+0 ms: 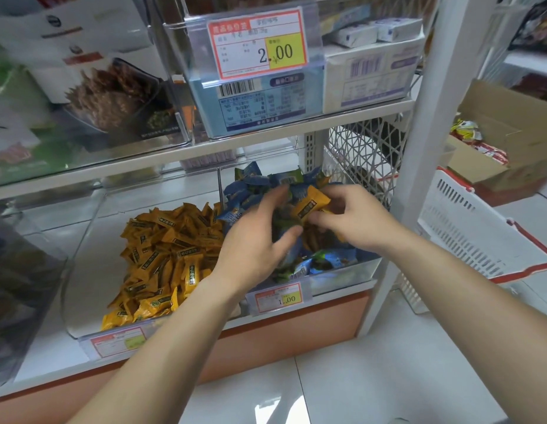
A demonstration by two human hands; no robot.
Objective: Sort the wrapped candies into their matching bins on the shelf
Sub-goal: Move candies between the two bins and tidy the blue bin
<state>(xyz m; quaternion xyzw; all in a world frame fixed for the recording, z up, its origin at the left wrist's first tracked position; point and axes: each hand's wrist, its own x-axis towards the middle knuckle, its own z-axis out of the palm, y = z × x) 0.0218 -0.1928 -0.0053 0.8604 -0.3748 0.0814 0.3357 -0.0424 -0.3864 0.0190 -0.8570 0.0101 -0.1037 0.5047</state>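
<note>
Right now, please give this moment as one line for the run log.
stage: sorting | left hand: open, in blue candies | right hand: pinches orange candy in right bin | orange bin: left, untouched

Left arm: bare, reaching up from the lower left, forearm straight and wrist in line with it.
Left hand [253, 240]: back toward the camera, fingers spread and stretched forward, thumb splayed out to the right, gripping nothing that shows.
Right arm: bare, coming in from the lower right and slanting up and to the left.
Right hand [350, 223]: back upward, fingers curled, forefinger and thumb pinching an orange candy [309, 205].
Hands: near each other, the right slightly higher.
</note>
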